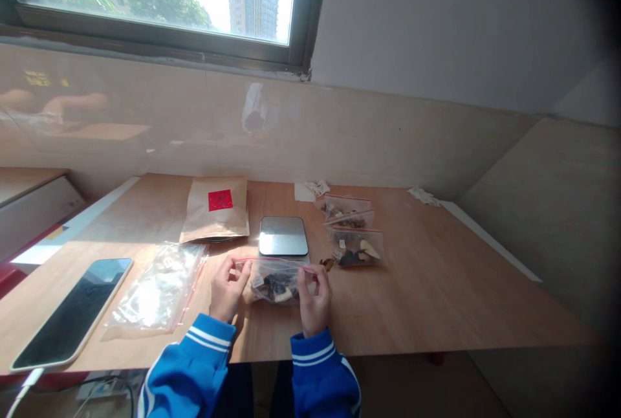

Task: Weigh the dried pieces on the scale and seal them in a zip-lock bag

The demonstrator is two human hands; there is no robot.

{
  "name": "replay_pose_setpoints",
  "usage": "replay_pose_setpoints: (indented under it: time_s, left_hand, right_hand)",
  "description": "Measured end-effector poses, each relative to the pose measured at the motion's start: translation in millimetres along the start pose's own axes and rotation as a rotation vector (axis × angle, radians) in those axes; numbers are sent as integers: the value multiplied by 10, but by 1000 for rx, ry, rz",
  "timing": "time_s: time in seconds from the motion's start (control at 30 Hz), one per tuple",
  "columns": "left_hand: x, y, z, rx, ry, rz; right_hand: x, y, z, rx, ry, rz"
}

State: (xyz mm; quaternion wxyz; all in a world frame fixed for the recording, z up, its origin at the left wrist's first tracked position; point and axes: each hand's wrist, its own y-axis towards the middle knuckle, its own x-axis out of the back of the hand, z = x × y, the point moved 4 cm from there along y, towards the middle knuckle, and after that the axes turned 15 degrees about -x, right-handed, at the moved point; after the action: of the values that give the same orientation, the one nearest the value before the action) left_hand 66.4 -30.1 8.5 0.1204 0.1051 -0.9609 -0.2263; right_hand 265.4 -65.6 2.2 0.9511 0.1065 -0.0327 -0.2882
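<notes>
A clear zip-lock bag (pixel 275 287) with a red seal strip lies in front of me at the table's near side. Dark and pale dried pieces and a small white slip show inside it. My left hand (pixel 228 287) pinches the bag's top left corner between thumb and fingers. At the top right corner, my right hand (pixel 314 295) grips the same strip. Just behind the bag sits a small scale (pixel 283 235) with a silver top and nothing on its plate. A loose brown dried piece (pixel 326 264) rests near my right hand.
Several filled zip-lock bags (pixel 356 248) lie to the right of the scale. Flat clear bags (pixel 155 288) and a phone (pixel 72 314) with a plugged-in cable are at left. Behind stands a brown paper pouch (pixel 216 217) with a red label. Crumpled tissue (pixel 423 197) lies by the wall.
</notes>
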Motion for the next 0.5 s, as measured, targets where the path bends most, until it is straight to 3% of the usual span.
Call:
replay_pose_setpoints:
  time_s: [0.23, 0.5]
  left_hand:
    - [-16, -10, 23, 12, 4, -5]
    - [-18, 35, -96, 22, -97, 74]
  right_hand:
    - [3, -7, 34, 15, -13, 5]
    - [-19, -10, -16, -151, 57, 46]
